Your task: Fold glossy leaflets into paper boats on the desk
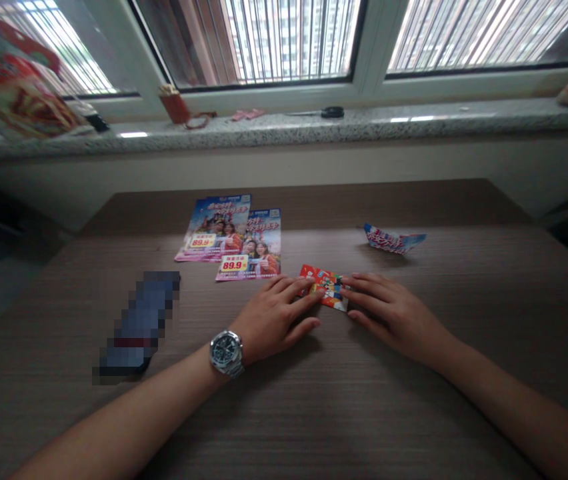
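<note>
A small folded piece of colourful paper [325,284] lies flat on the wooden table [314,400]. My left hand [277,317], a watch on its wrist, rests with fingers stretched out and fingertips pressing the paper's left side. My right hand [389,313] lies flat too, its fingertips touching the paper's right edge. Neither hand lifts the paper.
Two overlapping printed flyers [234,237] lie behind my left hand. A folded paper boat [394,240] sits at the back right. A blurred dark object [139,323] lies to the left. The stone windowsill [289,127] holds a red cup, scissors and a bag.
</note>
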`<state>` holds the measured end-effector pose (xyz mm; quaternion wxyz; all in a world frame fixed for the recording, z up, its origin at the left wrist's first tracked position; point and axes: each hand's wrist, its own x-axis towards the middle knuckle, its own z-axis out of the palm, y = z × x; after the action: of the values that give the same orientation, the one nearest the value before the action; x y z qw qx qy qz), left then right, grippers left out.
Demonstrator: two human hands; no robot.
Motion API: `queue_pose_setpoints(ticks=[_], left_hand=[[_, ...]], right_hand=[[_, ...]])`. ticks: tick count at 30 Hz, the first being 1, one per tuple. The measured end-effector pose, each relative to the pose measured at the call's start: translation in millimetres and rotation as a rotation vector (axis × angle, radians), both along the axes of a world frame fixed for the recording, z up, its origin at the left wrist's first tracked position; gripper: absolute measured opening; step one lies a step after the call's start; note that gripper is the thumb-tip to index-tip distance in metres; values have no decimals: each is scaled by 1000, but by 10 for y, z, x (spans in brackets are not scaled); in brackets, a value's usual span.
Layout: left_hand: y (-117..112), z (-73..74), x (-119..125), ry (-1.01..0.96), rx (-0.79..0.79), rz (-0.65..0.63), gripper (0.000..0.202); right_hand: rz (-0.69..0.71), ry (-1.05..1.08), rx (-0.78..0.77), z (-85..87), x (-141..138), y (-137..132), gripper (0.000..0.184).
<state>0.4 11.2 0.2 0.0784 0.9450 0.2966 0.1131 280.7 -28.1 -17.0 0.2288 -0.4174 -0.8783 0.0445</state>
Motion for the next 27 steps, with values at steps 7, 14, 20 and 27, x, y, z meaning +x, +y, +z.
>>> queue_pose_setpoints(ticks=[7, 14, 20, 27], left_hand=[[-41, 7, 22, -10, -27, 32, 49], [-34, 16, 21, -25, 4, 1, 48], [12, 11, -16, -36, 23, -91, 48], [-13, 30, -21, 37, -21, -94, 49]], right_hand=[[55, -86, -42, 28, -105, -57, 46], [42, -63, -60, 8, -88, -28, 49], [101, -25, -113, 14, -21, 24, 45], [61, -34, -88, -1, 0, 25, 41]])
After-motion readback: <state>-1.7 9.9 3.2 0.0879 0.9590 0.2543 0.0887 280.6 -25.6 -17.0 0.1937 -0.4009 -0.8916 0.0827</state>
